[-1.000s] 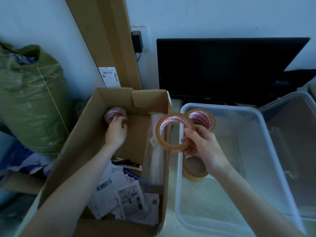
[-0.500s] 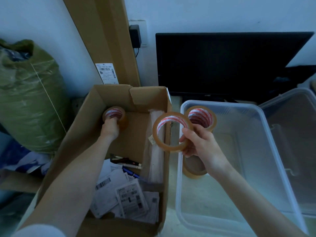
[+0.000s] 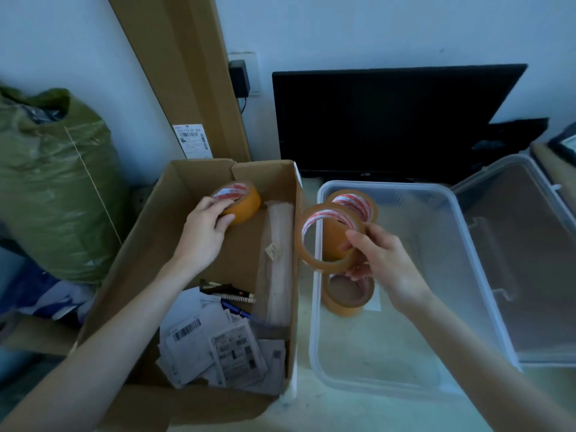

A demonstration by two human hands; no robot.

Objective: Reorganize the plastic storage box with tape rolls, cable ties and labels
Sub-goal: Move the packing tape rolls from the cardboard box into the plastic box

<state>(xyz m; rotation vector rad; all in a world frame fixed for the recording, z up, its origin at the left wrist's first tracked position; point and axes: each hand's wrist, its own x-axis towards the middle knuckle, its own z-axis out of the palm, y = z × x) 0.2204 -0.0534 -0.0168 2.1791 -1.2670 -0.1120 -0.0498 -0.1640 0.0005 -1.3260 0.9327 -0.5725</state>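
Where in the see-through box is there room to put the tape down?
Most of the clear box floor is bare: the near end and the right side by the lid. Its far-left corner is crowded, with a tape roll lying there and the right hand holding two more above.

Amber tape rolls (image 3: 330, 238), red-and-white striped cores.

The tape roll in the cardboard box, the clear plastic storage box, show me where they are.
Amber tape roll (image 3: 244, 207), head view, on its outer side wall.
Clear plastic storage box (image 3: 385, 186), head view, on its far rim.
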